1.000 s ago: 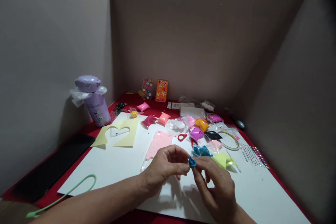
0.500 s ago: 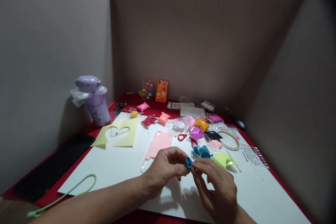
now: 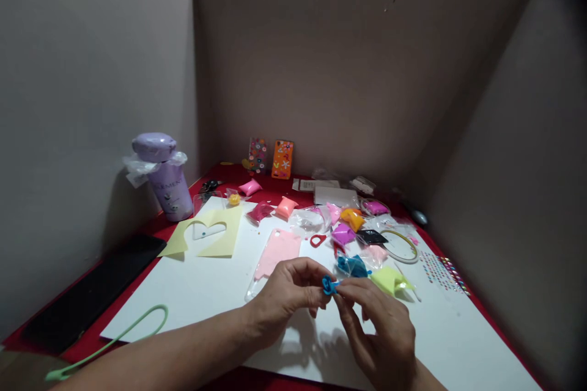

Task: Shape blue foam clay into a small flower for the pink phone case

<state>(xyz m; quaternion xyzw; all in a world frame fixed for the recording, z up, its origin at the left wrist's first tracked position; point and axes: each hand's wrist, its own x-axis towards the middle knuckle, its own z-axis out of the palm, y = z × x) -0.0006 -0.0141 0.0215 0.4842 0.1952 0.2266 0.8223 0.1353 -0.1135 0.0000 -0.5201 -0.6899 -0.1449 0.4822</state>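
Note:
A small piece of blue clay (image 3: 327, 285), curled like a rosette, is pinched between my two hands above the white board. My left hand (image 3: 293, 293) grips its left side between thumb and index finger. The fingertips of my right hand (image 3: 378, 317) close on its right edge, where a short blue strip sticks out. Behind my left hand lies a clear phone case (image 3: 278, 250) partly covered with pink clay. Just beyond my right hand are a packet of blue clay (image 3: 353, 265) and a packet of yellow clay (image 3: 392, 281).
Several coloured clay packets (image 3: 343, 233) and red-handled scissors (image 3: 317, 241) lie at the board's back. Yellow paper with a heart cutout (image 3: 224, 232) is at left, near a purple bottle (image 3: 169, 189). Gem stickers (image 3: 443, 272) lie right; a green strap (image 3: 132, 330) is front left.
The blue clay has turned and tilted slightly left between my fingers, so more of its curl and strip shows. Both hands stay almost in place.

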